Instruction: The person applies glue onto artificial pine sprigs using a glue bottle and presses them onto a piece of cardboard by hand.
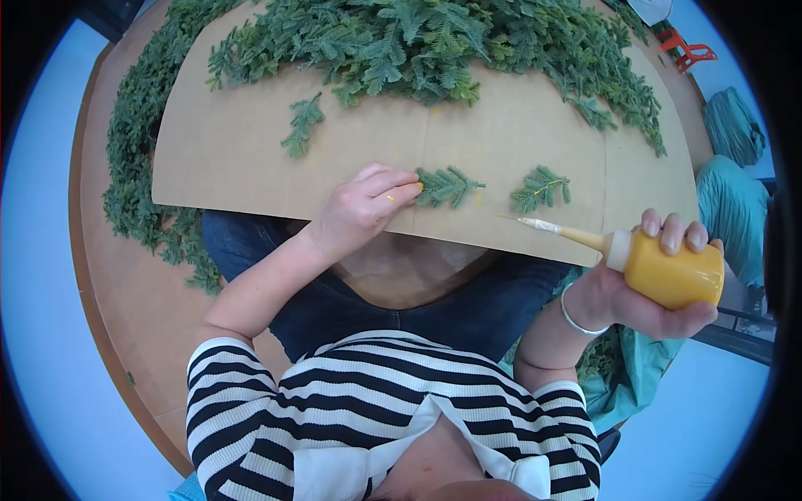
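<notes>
My left hand [373, 203] pinches the left end of a small green fir sprig [449, 186] just above the brown board [351, 167]. Wrapped in my right hand [668, 284] is a yellow squeeze bottle [673, 269], tilted so its long nozzle [558, 230] points left. White wrapping covers part of the nozzle, and its thin tip is near the board's front edge. Between the two hands, a second fir sprig [541, 189] lies on the board, with yellowish marks along its stem.
A big heap of fir sprigs [401, 42] covers the back of the board; one loose sprig [304, 125] lies before it. More greenery [129, 159] piles up on the left. Teal bags [731, 217] and a red object [687, 52] are at the right.
</notes>
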`<action>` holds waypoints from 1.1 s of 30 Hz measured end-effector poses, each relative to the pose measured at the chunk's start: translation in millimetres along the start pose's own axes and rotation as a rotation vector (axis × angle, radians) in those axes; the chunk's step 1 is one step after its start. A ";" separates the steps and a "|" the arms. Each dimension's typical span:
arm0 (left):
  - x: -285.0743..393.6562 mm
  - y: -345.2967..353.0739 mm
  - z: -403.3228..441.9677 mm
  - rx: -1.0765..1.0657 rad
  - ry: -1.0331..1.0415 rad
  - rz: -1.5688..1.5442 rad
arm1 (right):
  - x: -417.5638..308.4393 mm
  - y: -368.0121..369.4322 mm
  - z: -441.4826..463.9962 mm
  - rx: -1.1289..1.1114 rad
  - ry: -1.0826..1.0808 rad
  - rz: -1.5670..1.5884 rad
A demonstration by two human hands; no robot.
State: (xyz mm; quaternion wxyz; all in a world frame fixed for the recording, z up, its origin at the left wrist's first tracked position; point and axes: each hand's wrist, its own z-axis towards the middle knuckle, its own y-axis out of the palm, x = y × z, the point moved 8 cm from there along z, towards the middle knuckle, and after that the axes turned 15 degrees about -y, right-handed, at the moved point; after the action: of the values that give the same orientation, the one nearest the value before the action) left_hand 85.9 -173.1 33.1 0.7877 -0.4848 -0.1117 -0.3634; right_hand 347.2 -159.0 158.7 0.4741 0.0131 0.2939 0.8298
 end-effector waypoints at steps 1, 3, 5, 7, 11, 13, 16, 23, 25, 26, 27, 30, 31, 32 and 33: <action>-0.4 -0.6 0.7 0.004 -0.003 -0.034 | 6.5 7.5 -3.4 0.000 0.002 0.042; -1.4 -1.1 2.5 0.016 -0.006 -0.066 | 23.0 20.8 -11.0 -0.007 0.002 0.090; -8.5 -2.3 3.3 0.021 -0.081 -0.156 | 41.3 31.6 -22.3 -0.047 0.000 0.069; -9.2 -3.4 4.3 0.016 -0.120 -0.161 | 53.2 35.5 -28.8 -0.061 0.029 0.036; -13.9 -3.0 4.6 0.014 -0.165 -0.187 | 73.0 39.3 -38.5 -0.059 0.093 0.001; -15.2 -2.4 4.4 0.015 -0.172 -0.193 | 76.6 43.9 -40.2 -0.055 0.110 -0.057; -16.0 -1.4 3.7 0.012 -0.172 -0.200 | 81.8 45.5 -43.9 -0.050 0.126 -0.162; -14.5 -1.1 3.7 0.002 -0.159 -0.203 | 79.4 25.1 -41.3 -0.002 0.116 -0.207; -12.9 -1.6 5.1 -0.010 -0.156 -0.205 | 76.5 17.6 -37.2 0.005 0.099 -0.225; -12.2 -1.2 5.5 -0.017 -0.156 -0.203 | 74.4 13.6 -35.1 0.010 0.082 -0.238; -11.4 -0.9 5.5 -0.022 -0.152 -0.204 | 73.1 9.7 -34.0 0.015 0.079 -0.242; -11.2 -0.9 6.7 -0.033 -0.154 -0.188 | 70.4 2.0 -31.4 0.022 0.050 -0.242; -10.7 -0.9 7.0 -0.033 -0.147 -0.177 | 70.1 -1.5 -31.3 0.042 0.048 -0.243; -10.1 -0.6 7.4 -0.034 -0.139 -0.167 | 69.4 -5.2 -31.2 0.063 0.045 -0.245; -9.5 0.0 7.7 -0.041 -0.132 -0.166 | 68.7 -7.1 -30.9 0.070 0.040 -0.248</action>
State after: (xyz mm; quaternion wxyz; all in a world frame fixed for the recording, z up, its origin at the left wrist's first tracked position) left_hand 80.6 -162.1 31.9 0.7356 -0.5128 -0.1959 -0.3970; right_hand 305.6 -116.4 112.0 0.5666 -0.0235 0.3312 0.7541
